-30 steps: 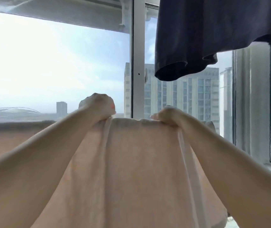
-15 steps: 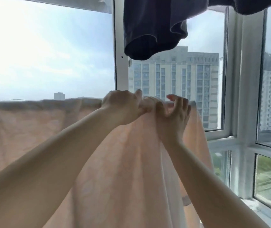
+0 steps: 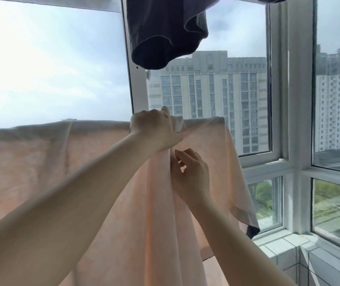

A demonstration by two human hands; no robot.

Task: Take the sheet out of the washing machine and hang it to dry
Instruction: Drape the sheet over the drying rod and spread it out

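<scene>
A pale peach sheet [image 3: 41, 162] hangs draped over a line that runs across the window at about chest height, its top fold stretching from the left edge to the right of centre. My left hand [image 3: 154, 131] is clenched on a bunch of the sheet at the top fold. Just below it, my right hand [image 3: 191, 174] pinches a vertical fold of the same sheet between thumb and fingers. The sheet's right corner [image 3: 245, 213] hangs loose toward the sill.
A dark navy garment [image 3: 165, 32] hangs overhead above the sheet. White window frames [image 3: 297, 100] stand behind and to the right, with a tiled sill [image 3: 284, 244] at lower right. Tall buildings show through the glass.
The view has tilted down and to the right. My hands came together from a wide grip; my right hand dropped from the top fold to a fold below my left hand.
</scene>
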